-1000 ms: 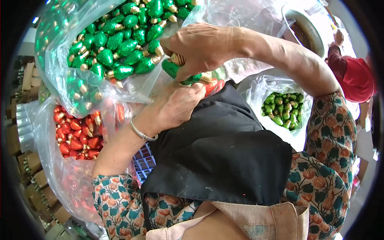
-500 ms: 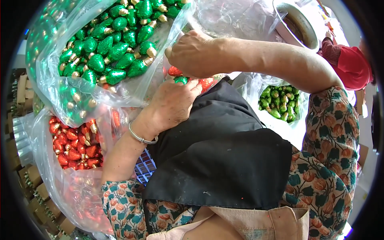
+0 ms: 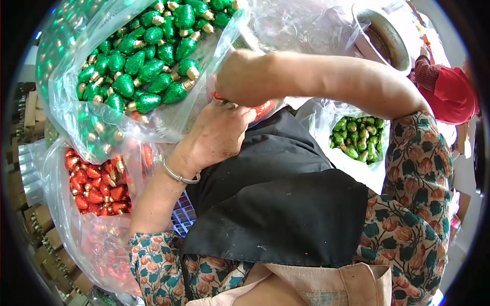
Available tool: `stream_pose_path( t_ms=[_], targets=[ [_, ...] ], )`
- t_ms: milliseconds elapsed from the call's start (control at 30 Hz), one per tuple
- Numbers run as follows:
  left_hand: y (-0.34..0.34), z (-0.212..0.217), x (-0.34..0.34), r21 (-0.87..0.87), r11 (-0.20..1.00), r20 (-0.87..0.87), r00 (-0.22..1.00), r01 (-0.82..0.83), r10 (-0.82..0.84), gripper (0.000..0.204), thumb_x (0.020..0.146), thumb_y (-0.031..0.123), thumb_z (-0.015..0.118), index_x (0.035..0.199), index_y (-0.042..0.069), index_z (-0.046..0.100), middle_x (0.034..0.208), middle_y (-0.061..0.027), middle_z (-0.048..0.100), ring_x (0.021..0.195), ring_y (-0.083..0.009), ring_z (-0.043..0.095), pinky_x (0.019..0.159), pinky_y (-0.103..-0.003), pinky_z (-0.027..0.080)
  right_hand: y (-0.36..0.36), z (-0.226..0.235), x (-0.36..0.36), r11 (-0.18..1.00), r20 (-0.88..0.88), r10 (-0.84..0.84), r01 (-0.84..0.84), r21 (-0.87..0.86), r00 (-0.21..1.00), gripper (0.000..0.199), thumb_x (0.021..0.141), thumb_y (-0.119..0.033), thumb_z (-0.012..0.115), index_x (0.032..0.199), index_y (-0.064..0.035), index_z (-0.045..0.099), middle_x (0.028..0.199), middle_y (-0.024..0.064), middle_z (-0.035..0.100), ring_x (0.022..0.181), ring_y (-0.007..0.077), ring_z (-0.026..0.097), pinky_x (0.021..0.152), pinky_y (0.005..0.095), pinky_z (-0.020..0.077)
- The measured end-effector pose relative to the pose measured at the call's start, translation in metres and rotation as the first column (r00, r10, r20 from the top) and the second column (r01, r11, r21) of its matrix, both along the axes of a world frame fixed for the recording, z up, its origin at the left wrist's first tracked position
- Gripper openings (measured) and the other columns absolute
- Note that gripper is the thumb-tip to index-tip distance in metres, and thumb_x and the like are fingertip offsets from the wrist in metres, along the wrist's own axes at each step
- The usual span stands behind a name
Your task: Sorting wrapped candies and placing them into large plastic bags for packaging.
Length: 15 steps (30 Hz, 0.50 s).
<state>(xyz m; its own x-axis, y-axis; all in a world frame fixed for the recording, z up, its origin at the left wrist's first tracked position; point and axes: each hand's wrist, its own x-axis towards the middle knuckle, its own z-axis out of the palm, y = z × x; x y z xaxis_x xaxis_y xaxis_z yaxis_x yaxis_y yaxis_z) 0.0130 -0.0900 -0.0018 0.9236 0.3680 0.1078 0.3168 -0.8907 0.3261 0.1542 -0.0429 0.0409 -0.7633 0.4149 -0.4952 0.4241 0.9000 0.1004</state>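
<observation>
A person in a flower-print blouse and a black apron (image 3: 275, 214) is working over clear plastic bags of glittery bulb-shaped ornaments. The left hand (image 3: 217, 135), a silver bangle (image 3: 179, 177) at its wrist, is curling its fingers (image 3: 240, 115) shut around a small cluster of red ornaments (image 3: 260, 109), which is showing only as slivers of red between the two hands, just above the apron's top edge. The right hand (image 3: 245, 76) is closing from above on the same cluster, its forearm reaching in from the right; its fingers are turned away from the camera, so whether they are gripping a piece or only pressing on it cannot be told. Just to the left of both hands, a clear bag of green ornaments (image 3: 143, 66) with gold caps is lying open, its plastic edge touching the right hand. Below it, at the person's left side, a second clear bag of red ornaments (image 3: 97, 183) is sagging against a blue crate (image 3: 185, 217). To the right, beyond the right forearm, a smaller bag of lighter green pieces (image 3: 357, 136) is sitting near a round metal bowl (image 3: 388, 35). A person's red sleeve (image 3: 449, 92) is showing at the far right edge.
</observation>
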Motion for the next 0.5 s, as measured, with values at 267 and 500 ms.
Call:
stream_pose_path(
  t_ms=[267, 500],
  targets=[
    [-0.003, 0.0, 0.0, 0.078, 0.997, 0.024, 1.0, -0.003, 0.001, 0.016, 0.073, 0.005, 0.054, 0.088, 0.002, 0.056, 0.088, -0.0138, 0.06, 0.088, -0.03, 0.058, 0.08, -0.04, 0.044, 0.002, 0.014, -0.014, 0.999, -0.036, -0.045, 0.044, -0.011, 0.998, 0.022, 0.08, -0.022, 0.062, 0.095, -0.0062, 0.062, 0.075, 0.0076, 0.064, 0.07, 0.0257, 0.063, 0.054, 0.0363, 0.0478],
    [-0.02, -0.001, -0.006, 0.235, 0.97, -0.125, 0.987, -0.065, 0.096, 0.021, 0.074, 0.009, 0.058, 0.094, 0.001, 0.059, 0.098, -0.0138, 0.059, 0.099, -0.0268, 0.056, 0.088, -0.039, 0.043, -0.006, -0.014, 0.006, 0.98, -0.903, -0.196, 0.116, -0.163, 0.382, 0.023, 0.085, -0.019, 0.058, 0.098, 0.0, 0.053, 0.084, 0.0112, 0.057, 0.08, 0.0252, 0.057, 0.065, 0.0336, 0.0446]
  ],
)
